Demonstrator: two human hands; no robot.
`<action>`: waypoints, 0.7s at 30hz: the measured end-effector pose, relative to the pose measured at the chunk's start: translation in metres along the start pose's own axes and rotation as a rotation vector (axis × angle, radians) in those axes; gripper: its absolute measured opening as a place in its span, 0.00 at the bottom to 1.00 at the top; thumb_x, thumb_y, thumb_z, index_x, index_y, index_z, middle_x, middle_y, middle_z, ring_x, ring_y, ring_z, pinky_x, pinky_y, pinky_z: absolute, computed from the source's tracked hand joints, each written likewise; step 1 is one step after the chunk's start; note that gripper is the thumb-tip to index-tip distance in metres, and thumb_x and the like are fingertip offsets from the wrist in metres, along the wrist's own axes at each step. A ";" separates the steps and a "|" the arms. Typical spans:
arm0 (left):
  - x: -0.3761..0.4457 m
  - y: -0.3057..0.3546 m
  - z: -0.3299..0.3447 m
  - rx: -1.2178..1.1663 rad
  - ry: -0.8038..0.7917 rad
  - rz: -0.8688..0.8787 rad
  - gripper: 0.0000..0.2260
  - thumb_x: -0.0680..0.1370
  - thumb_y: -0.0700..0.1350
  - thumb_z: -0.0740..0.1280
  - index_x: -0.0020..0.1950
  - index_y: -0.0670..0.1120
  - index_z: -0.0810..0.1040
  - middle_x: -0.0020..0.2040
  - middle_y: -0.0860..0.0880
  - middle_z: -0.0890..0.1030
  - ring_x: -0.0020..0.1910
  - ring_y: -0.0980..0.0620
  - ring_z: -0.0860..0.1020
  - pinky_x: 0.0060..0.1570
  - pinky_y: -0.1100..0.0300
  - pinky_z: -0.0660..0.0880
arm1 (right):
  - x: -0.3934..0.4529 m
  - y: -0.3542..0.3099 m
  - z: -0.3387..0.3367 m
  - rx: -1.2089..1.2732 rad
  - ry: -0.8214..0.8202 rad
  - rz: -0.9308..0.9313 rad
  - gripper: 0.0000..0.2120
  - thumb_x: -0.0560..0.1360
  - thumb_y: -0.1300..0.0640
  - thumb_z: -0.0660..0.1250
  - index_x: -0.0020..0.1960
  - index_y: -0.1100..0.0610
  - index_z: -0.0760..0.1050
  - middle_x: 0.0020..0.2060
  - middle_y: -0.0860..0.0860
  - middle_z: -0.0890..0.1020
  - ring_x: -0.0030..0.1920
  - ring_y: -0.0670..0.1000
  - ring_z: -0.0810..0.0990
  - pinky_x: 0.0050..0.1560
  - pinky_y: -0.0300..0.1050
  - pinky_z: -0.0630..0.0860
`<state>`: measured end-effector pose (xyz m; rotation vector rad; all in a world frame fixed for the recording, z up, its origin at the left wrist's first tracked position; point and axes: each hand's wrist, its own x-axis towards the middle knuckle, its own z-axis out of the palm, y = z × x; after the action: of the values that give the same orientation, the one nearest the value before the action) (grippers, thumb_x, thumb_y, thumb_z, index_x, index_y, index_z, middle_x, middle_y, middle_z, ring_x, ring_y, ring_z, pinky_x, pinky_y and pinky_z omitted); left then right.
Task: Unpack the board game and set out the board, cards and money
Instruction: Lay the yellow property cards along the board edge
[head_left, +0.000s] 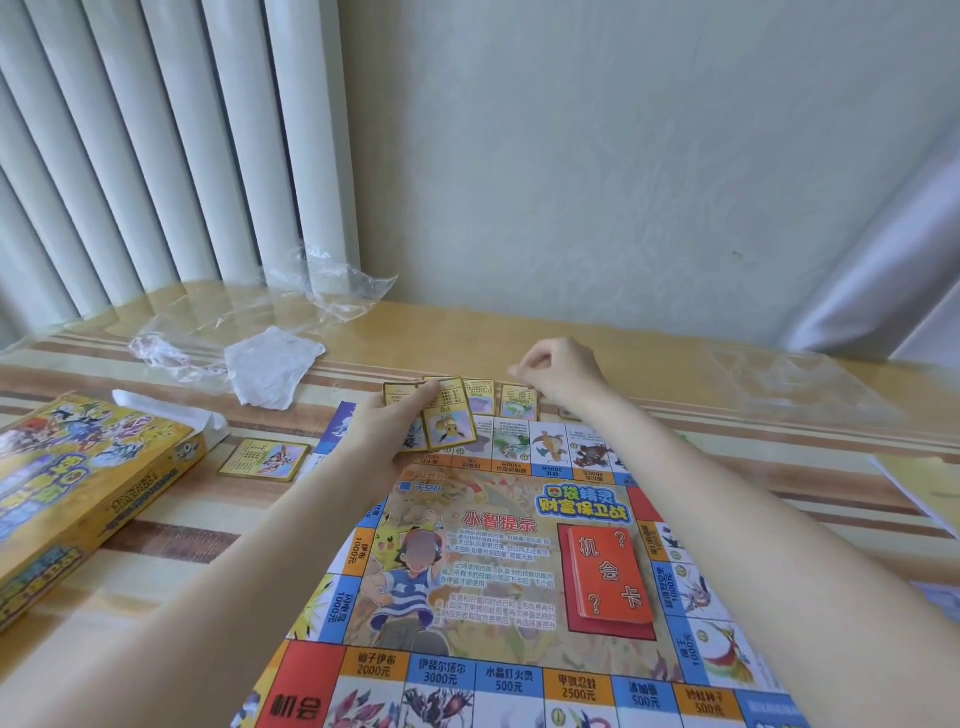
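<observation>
The colourful game board (498, 571) lies unfolded on the table in front of me. A red stack of chance cards (610, 574) sits on its right centre. At the board's far edge my left hand (387, 431) holds a small stack of gold-bordered property cards (449, 415). My right hand (558, 371) hovers beyond the board with fingers pinched, just above a gold-bordered card (518, 401) lying there; whether it touches the card I cannot tell. More such cards (480, 395) lie in a row beside it. One single card (262, 459) rests left of the board.
The yellow game box (67, 483) lies at the left with its flap open. Crumpled clear plastic wrap (332, 286) and a white paper scrap (272, 371) sit at the back left. Papers (924, 488) poke in at the right edge. A wall and a radiator stand behind the table.
</observation>
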<state>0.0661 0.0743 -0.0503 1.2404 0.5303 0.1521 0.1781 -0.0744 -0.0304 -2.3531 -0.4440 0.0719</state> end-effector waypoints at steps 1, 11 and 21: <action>-0.001 0.001 0.000 -0.012 0.004 0.007 0.12 0.75 0.46 0.69 0.53 0.42 0.72 0.42 0.45 0.80 0.36 0.50 0.79 0.30 0.61 0.78 | -0.006 -0.009 -0.005 0.123 -0.138 -0.019 0.09 0.75 0.54 0.67 0.48 0.60 0.76 0.41 0.52 0.80 0.40 0.50 0.77 0.42 0.42 0.75; -0.028 0.019 0.000 0.023 -0.043 0.054 0.12 0.78 0.50 0.64 0.53 0.41 0.77 0.43 0.45 0.80 0.35 0.52 0.79 0.30 0.64 0.78 | -0.042 -0.046 -0.025 0.399 -0.312 -0.030 0.15 0.72 0.69 0.68 0.57 0.66 0.72 0.36 0.54 0.79 0.30 0.46 0.76 0.27 0.33 0.73; -0.061 0.030 -0.087 0.094 -0.003 0.008 0.06 0.75 0.40 0.68 0.50 0.40 0.80 0.41 0.44 0.85 0.37 0.51 0.83 0.42 0.59 0.80 | -0.070 -0.058 0.014 0.473 -0.491 0.033 0.09 0.75 0.68 0.65 0.49 0.55 0.75 0.41 0.57 0.79 0.38 0.53 0.76 0.34 0.40 0.74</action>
<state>-0.0221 0.1353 -0.0231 1.3343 0.5353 0.1336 0.0929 -0.0497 -0.0063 -1.8597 -0.5512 0.7036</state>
